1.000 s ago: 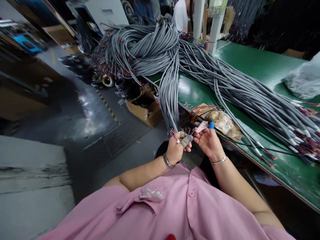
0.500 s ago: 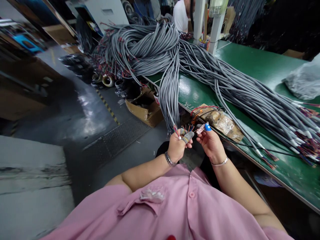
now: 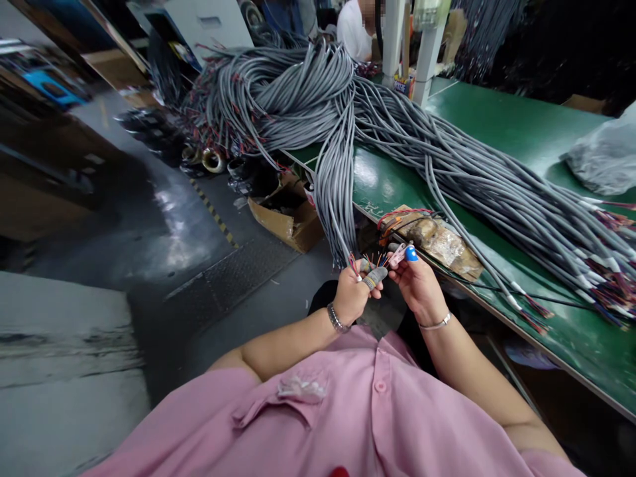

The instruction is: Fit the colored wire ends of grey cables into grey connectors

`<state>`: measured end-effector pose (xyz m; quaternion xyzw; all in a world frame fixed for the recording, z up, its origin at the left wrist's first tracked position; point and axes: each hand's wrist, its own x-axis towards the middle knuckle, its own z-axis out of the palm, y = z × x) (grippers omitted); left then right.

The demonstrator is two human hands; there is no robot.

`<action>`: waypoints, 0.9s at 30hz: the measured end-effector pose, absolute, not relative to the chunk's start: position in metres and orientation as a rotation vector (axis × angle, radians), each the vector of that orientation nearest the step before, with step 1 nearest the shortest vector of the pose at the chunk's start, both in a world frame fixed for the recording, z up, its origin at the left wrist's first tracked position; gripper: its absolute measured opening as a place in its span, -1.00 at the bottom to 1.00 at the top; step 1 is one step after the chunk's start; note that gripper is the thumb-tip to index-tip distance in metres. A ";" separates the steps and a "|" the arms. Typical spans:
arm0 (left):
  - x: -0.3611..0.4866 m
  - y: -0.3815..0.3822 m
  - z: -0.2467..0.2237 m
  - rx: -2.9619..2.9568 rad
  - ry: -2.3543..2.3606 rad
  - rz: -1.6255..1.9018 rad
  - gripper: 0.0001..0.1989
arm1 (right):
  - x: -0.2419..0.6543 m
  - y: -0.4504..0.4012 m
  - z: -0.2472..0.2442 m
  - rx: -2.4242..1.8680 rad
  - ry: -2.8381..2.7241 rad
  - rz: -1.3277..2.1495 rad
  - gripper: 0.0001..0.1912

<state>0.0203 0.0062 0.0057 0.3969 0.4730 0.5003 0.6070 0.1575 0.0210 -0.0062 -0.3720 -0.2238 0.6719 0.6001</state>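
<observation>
My left hand (image 3: 349, 295), with grey covers on its thumb and finger, is closed on the end of a grey cable whose thin coloured wires (image 3: 381, 259) fan out above the thumb. Close beside it, my right hand (image 3: 421, 286) pinches a small pinkish flat piece (image 3: 398, 255) against the wire tips; its exact kind is too small to make out. A blue cover (image 3: 411, 253) with white spots sits on the right thumb. Behind my left hand, a hank of grey cables (image 3: 334, 205) hangs over the table edge.
A long pile of grey cables (image 3: 477, 165) lies across the green table (image 3: 521, 119). Near its edge sits a tape-wrapped block (image 3: 437, 242). An open cardboard box (image 3: 278, 222) stands on the floor at left. A person in white (image 3: 354, 30) is at the far side.
Both hands stay together in nearly the same place. The pinkish piece and the wires have shifted only slightly, and the whole view has moved a little.
</observation>
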 end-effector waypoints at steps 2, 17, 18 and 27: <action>0.020 0.006 0.006 0.916 1.098 1.157 -0.60 | 0.157 0.020 -0.005 -0.853 -0.510 1.563 -0.70; 0.008 -0.002 0.003 0.910 1.067 1.190 -0.63 | 0.163 0.014 -0.025 -0.908 -0.291 1.657 -0.70; 0.008 -0.002 0.003 0.903 1.064 1.191 -0.63 | 0.164 0.013 -0.024 -0.891 -0.311 1.680 -0.71; 0.015 0.004 0.012 0.921 1.042 1.227 -0.64 | 0.164 0.025 -0.003 -0.918 -0.546 1.575 -0.58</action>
